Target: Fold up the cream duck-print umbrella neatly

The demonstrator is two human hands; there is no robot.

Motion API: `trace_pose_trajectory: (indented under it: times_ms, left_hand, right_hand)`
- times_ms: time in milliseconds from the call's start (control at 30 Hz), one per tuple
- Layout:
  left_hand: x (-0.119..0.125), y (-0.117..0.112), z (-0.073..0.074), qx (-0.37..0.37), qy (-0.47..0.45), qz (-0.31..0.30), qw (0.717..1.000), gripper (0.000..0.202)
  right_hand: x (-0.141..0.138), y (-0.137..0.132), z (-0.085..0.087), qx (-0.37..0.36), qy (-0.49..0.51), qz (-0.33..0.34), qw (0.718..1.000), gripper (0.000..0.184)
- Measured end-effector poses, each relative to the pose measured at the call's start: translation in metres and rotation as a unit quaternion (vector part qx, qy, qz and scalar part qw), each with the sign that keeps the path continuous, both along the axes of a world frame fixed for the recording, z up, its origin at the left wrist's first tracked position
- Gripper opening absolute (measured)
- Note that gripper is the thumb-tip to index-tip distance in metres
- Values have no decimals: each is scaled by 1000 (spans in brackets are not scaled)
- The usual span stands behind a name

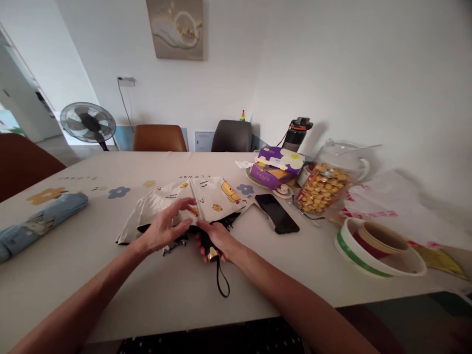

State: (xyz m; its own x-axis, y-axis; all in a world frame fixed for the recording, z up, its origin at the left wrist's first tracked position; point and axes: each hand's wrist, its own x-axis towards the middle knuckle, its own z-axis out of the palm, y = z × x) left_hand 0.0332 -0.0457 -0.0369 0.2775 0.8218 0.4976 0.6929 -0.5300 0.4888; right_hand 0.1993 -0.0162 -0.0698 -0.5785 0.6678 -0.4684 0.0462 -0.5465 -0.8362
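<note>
- Now the left hand (165, 230) lies on the white canopy of a folding umbrella (216, 194), palm down, fingers loosely spread and not closed around anything; the fingertips (188, 202) press on a fold of the fabric.
- The right hand (218, 239) is curled tight around the umbrella's black handle (212, 254), of which only the gold-ringed end shows below the knuckles.
- A black wrist strap (222, 281) hangs from that end and loops across the worktop (147, 290) toward the person.
- The umbrella itself lies collapsed near the middle of the worktop, its cartoon-printed panels fanned out away from the person, black lining showing under the edge.
- Just to the right of the canopy lies a dark phone (277, 213), face up.
- Beyond the phone sit a purple box (275, 169), a clear jar of yellow snacks (324, 191) and a dark bottle (297, 132) against the wall.
- Near the right edge rests a white bowl (383, 263) with a green stripe, beside a crumpled plastic bag (379, 199).
- Well to the left lies a rolled blue umbrella (39, 222), apart from both hands.
- A standing fan (87, 123) and two chairs are behind the far side of the worktop.
</note>
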Motion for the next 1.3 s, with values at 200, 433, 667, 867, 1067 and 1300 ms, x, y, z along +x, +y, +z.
trace_pose_trajectory:
  times_ms: [200,433,667,867,1067,1300]
  left_hand:
    - [48,55,42,129,191,-9,973,54]
    - [80,90,45,90,390,-2,916,55]
    - [91,110,42,66,438,-87,892,52]
    - [76,100,82,196,281,9,939,22]
    - [12,18,94,314,125,124,933,18]
    - [-52,-60,-14,220,9,250,943,23]
  right_hand:
    - [-6,-16,-11,141,-56,-11,988,36]
    - [-8,-19,-15,146,-46,-10,988,38]
    - [-11,-19,-14,143,-62,-11,988,35]
    - [-8,-19,-6,115,-55,-21,992,29]
    - [-3,-16,-9,126,-10,-1,992,23]
    - [-1,-18,-2,61,46,0,997,15]
